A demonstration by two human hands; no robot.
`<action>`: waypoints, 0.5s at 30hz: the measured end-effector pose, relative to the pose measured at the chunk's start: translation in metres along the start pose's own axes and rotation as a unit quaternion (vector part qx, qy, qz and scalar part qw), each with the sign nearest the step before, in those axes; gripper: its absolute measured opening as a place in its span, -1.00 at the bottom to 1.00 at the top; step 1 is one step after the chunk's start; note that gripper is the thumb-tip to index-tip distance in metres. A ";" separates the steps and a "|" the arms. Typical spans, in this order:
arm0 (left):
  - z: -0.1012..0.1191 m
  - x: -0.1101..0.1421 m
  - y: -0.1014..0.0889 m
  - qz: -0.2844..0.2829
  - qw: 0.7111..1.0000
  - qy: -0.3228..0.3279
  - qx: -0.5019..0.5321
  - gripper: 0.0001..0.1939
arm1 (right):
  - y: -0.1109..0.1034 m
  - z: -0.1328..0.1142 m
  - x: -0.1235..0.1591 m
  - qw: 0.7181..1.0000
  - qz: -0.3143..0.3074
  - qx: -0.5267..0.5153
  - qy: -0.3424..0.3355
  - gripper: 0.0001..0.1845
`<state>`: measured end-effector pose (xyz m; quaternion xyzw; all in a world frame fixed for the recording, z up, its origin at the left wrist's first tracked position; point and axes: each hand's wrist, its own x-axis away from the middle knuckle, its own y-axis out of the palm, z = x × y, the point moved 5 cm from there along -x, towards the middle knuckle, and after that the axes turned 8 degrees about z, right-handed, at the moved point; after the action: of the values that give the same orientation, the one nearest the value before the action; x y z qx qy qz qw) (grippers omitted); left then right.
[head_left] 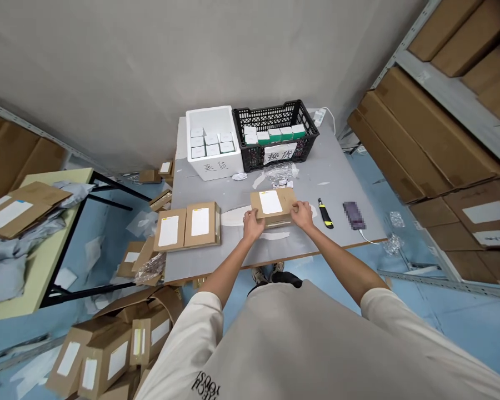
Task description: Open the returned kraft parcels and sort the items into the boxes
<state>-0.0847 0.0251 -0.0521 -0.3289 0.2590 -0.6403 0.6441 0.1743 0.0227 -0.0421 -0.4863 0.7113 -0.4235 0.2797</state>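
Note:
A small cardboard box (286,201) with a white label on top lies on the grey table (233,261) in front of me. At its near left corner my left hand (253,226) grips the edge with bent fingers. My right hand (302,214) is closed on the near right corner, thumb and fingers at the edge. To the left, two labelled cardboard boxes (177,229) lie side by side. A yellow-and-black utility knife (325,214) rests to the right of my right hand, and a phone (353,215) with a white cable lies beyond it.
At the table's back stand a white foam box (214,169) and a black crate (310,133), both holding small boxes. Crumpled plastic wrap (281,171) lies before the crate. Cardboard boxes (108,350) pile on the floor at left; a shelf (433,72) with large cartons stands right.

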 end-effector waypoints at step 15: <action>0.012 0.015 0.045 -0.064 0.995 -0.061 0.046 -0.17 | -0.018 0.083 -0.007 0.998 -0.052 -0.020 -0.014 -0.46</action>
<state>-0.0451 0.0092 -0.0771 -0.3528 0.1677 -0.6703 0.6310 0.2523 -0.0014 -0.0667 -0.5343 0.6895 -0.4159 0.2573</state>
